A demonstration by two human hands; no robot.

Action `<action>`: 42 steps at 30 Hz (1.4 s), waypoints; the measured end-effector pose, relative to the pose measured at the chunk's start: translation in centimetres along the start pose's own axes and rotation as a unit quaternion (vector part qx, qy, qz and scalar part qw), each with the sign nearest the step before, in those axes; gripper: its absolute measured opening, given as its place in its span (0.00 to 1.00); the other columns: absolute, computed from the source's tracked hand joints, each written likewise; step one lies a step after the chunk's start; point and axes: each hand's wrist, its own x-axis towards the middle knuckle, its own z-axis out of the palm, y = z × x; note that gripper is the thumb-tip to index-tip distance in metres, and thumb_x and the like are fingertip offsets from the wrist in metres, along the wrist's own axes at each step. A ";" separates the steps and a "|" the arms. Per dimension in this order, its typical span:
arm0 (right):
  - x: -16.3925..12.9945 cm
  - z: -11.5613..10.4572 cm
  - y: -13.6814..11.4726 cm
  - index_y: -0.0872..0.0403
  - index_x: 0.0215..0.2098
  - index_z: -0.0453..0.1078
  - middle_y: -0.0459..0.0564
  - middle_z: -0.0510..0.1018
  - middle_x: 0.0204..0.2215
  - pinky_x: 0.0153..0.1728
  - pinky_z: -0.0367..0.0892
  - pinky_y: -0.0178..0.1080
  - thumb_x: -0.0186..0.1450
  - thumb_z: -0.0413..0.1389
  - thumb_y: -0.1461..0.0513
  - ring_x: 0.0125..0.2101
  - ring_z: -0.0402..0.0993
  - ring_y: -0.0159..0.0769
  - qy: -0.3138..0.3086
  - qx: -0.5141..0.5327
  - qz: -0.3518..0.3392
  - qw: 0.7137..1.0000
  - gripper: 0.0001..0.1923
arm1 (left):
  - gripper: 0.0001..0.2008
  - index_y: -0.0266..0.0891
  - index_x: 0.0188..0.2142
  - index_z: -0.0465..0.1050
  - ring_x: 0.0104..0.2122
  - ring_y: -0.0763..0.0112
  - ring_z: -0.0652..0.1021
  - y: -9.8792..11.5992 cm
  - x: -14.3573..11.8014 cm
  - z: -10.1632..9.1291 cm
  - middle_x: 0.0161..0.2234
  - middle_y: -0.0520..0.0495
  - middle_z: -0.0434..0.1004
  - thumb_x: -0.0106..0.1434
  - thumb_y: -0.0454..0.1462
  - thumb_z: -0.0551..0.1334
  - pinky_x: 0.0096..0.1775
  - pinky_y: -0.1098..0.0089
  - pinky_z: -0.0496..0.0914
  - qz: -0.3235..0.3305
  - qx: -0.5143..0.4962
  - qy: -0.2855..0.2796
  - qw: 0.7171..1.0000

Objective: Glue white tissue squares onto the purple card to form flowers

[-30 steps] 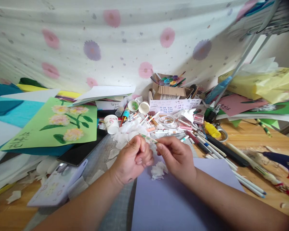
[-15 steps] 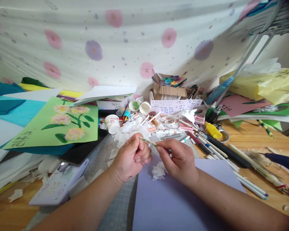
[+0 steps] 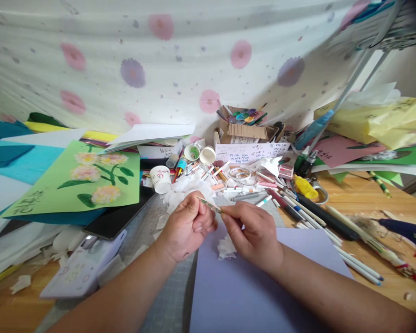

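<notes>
A thin pale strip with small green marks spans the gap between my two hands, above the far edge of a lilac sheet. My left hand is closed, its thumb and forefinger at the strip's left end, the other fingers curled in. The strip's right end is pinched between the thumb and forefinger of my right hand. Just below, a crumpled white tissue piece lies on the sheet, partly beside my right hand. What the strip is made of I cannot tell.
Green paper with tissue flowers lies at left, near a black phone and a lilac case. Behind my hands are a paper cup, tape rolls and a cardboard box. Several markers and a glue gun lie right.
Both hands keep the strip between them. My right hand has shifted slightly left, and the strip slants a little more. The whole view has moved slightly.
</notes>
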 end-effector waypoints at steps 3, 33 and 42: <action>0.1 0.0 0.1 0.53 0.34 0.68 0.44 0.71 0.20 0.24 0.61 0.33 0.64 0.52 0.68 0.21 0.66 0.30 0.000 -0.004 0.010 1.000 0.05 | 0.16 0.39 0.24 0.65 0.16 0.78 0.54 0.1 0.0 -0.1 0.13 0.59 0.51 0.65 0.45 0.56 0.26 0.74 0.59 -0.002 -0.001 -0.004 1.000; 0.4 0.2 3.6 0.55 0.26 0.67 0.43 0.69 0.17 0.20 0.61 0.33 0.58 0.55 0.57 0.19 0.64 0.30 -0.033 0.196 0.335 0.921 0.09 | 0.09 0.39 0.24 0.70 0.25 0.70 0.73 6.3 0.7 -2.3 0.22 0.52 0.74 0.58 0.40 0.59 0.30 0.71 0.64 0.027 0.633 0.147 0.759; 0.3 0.4 3.9 0.56 0.25 0.67 0.41 0.67 0.16 0.19 0.58 0.32 0.57 0.56 0.57 0.17 0.61 0.28 -0.039 0.202 0.346 0.916 0.09 | 0.14 0.40 0.24 0.73 0.27 0.63 0.71 8.4 0.9 -4.6 0.25 0.47 0.73 0.60 0.44 0.55 0.29 0.66 0.60 0.009 0.839 0.184 0.512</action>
